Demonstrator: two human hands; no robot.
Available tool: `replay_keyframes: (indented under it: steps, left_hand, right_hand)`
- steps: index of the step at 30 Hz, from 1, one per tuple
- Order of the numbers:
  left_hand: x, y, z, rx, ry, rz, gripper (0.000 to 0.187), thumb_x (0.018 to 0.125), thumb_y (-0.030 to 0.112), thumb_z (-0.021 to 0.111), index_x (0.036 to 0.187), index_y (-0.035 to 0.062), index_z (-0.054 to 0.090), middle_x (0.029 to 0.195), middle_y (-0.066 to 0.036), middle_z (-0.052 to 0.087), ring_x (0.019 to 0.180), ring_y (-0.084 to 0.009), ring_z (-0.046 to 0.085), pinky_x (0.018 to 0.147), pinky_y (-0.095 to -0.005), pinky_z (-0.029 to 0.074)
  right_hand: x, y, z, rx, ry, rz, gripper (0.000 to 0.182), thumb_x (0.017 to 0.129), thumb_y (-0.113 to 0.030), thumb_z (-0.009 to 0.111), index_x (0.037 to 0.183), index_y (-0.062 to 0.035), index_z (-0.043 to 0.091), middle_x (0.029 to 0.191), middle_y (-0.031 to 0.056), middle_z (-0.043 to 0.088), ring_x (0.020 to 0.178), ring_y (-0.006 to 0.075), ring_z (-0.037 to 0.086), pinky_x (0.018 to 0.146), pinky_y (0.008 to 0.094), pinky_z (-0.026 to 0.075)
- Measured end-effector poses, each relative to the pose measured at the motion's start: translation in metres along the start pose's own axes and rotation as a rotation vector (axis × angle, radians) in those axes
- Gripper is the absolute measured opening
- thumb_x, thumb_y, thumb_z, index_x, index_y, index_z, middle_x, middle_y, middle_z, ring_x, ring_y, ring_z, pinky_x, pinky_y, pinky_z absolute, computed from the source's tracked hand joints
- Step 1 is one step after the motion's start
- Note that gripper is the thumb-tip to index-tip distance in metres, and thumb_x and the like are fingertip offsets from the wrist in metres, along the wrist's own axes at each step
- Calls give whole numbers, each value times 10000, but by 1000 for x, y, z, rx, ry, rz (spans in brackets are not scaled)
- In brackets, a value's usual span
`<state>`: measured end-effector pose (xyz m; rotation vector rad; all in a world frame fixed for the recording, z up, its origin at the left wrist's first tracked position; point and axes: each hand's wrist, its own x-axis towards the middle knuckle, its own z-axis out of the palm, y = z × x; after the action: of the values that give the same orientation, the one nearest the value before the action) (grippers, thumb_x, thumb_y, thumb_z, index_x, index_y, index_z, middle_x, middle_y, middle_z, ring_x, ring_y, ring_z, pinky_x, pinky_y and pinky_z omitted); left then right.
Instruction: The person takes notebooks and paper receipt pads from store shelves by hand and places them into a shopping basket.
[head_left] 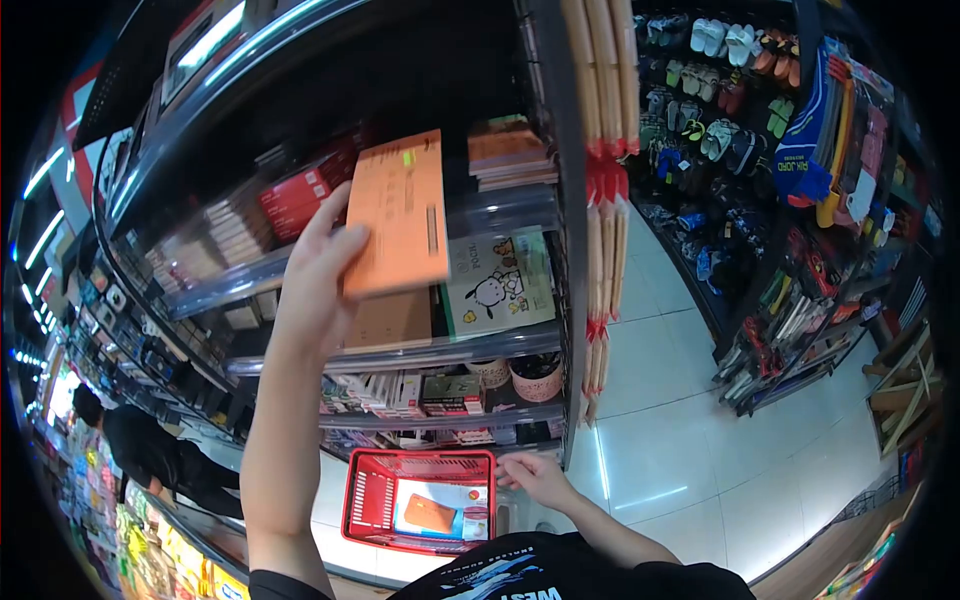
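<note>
My left hand is raised in front of the shelves and grips an orange booklet by its left edge, holding it upright before the upper shelf. Down low, my right hand rests on the right rim of a red shopping basket. Inside the basket lie an orange item and a light blue pack. Behind the booklet, the shelf carries a brown pad and a white notebook with a cartoon dog.
Stacks of notebooks fill the upper shelf. Lower shelves hold small boxes and round pots. Wooden sticks hang on the shelf end. A slipper rack stands across the tiled aisle. A person in black crouches at left.
</note>
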<state>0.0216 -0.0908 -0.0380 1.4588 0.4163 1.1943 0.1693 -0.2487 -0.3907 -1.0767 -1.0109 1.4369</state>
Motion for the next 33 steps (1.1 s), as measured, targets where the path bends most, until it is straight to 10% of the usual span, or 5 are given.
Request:
replay_keyframes:
  steps: [14, 18, 33]
  left_hand:
    - [172, -51, 55, 417, 22, -136, 393, 888, 122, 504, 1258, -6, 466, 1019, -118, 609, 855, -202, 582, 687, -287, 442]
    - [179, -59, 54, 926, 39, -88, 560, 878, 198, 501, 1380, -8, 366, 1232, -191, 551, 1096, -277, 546, 918, -335, 417]
    - [174, -61, 82, 737, -27, -342, 779, 869, 340, 536, 1476, 44, 148, 1399, -198, 399, 1289, -267, 392, 1058, -347, 263]
  right_hand:
    - [-9, 48, -24, 0, -82, 94, 334, 971, -274, 501, 1172, -16, 570, 1036, 66, 666, 869, 103, 634, 747, 237, 506]
    - [-6, 53, -25, -13, -87, 65, 337, 970, -272, 504, 1177, -14, 567, 1029, 65, 665, 871, 107, 637, 740, 240, 511]
    - [3, 56, -21, -85, -163, 97, 335, 972, -265, 501, 1174, -7, 572, 1024, 73, 661, 882, 122, 644, 739, 245, 512]
